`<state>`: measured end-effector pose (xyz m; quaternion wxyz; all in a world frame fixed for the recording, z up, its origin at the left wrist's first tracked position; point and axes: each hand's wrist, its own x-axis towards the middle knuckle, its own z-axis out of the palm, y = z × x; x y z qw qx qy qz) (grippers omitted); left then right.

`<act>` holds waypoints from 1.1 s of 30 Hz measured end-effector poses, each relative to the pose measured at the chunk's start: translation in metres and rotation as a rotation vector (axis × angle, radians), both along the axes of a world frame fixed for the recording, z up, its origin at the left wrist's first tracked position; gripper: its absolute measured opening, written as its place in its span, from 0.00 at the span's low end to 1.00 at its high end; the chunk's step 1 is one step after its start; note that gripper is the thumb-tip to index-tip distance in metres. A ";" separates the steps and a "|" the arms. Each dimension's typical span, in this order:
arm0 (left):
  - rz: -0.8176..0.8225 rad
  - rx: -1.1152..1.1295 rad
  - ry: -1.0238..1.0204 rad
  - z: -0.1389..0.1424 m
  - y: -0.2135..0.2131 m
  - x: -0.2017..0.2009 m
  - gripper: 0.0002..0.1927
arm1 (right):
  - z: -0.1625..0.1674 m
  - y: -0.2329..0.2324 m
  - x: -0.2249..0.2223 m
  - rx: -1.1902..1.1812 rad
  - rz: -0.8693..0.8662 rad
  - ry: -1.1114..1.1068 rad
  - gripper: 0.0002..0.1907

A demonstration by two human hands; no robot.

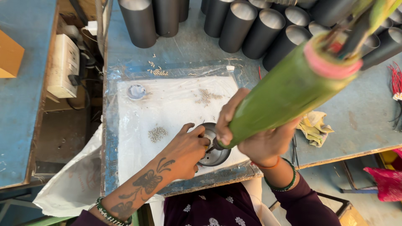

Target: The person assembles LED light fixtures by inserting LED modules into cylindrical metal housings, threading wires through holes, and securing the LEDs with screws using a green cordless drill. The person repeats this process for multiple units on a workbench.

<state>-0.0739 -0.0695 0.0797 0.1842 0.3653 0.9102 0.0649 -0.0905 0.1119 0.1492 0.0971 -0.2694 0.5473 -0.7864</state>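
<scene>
My left hand (184, 151) rests on the rim of a small round metal cup (215, 155) lying on a white plastic sheet (167, 109), its fingers pinching at the cup's edge. My right hand (251, 134) grips a long green cylindrical power tool (289, 90) with a pink band near its top. The tool's metal tip (211, 147) points down into the cup, right beside my left fingers. Small piles of tiny metal screws (157, 134) lie on the sheet to the left of the cup and farther back.
Several dark grey metal cylinders (251, 25) stand at the back of the blue workbench (356, 104). A yellow rag (316, 125) lies to the right, red wires (395, 81) at the far right edge. A white power strip (63, 67) sits in the gap at the left.
</scene>
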 end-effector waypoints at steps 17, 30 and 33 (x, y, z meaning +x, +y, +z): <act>0.801 0.630 0.321 -0.114 -0.092 -0.003 0.10 | 0.028 0.011 -0.008 -0.186 -0.093 0.003 0.53; 0.923 0.837 0.270 -0.152 -0.092 -0.016 0.14 | 0.028 0.013 -0.010 -0.164 -0.105 0.059 0.53; 1.003 0.846 0.214 -0.156 -0.094 -0.019 0.11 | 0.027 0.013 -0.010 -0.176 -0.094 0.058 0.52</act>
